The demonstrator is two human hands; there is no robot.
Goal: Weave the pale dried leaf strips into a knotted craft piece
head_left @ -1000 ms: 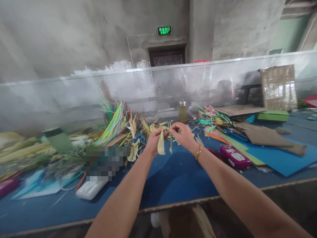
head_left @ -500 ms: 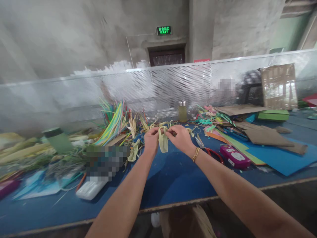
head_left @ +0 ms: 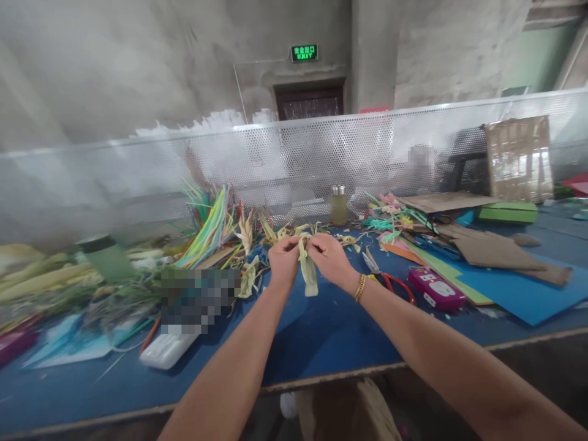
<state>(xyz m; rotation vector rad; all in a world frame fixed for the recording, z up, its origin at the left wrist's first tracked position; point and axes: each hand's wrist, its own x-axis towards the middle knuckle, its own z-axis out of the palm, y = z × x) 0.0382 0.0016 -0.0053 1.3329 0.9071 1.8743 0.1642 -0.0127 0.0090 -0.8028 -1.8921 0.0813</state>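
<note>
Both hands meet above the blue tabletop point(head_left: 321, 331). My left hand point(head_left: 283, 262) and my right hand point(head_left: 328, 258) pinch the top of a pale yellow-green husk strip point(head_left: 309, 273), which hangs down between them. The fingers of both hands are closed on it. A gold bracelet point(head_left: 359, 288) sits on my right wrist. Just behind the hands lies a heap of dried husk pieces point(head_left: 275, 236).
Scissors with red handles point(head_left: 386, 277) and a magenta case point(head_left: 436, 289) lie right of my right hand. Coloured strips point(head_left: 209, 223), a small bottle point(head_left: 339, 205), paper sheets point(head_left: 519, 288), a white box point(head_left: 166, 350) and a perforated metal screen point(head_left: 294, 165) surround the spot.
The hands have drawn slightly nearer and lower. The husk strip hangs longer between them than a second ago.
</note>
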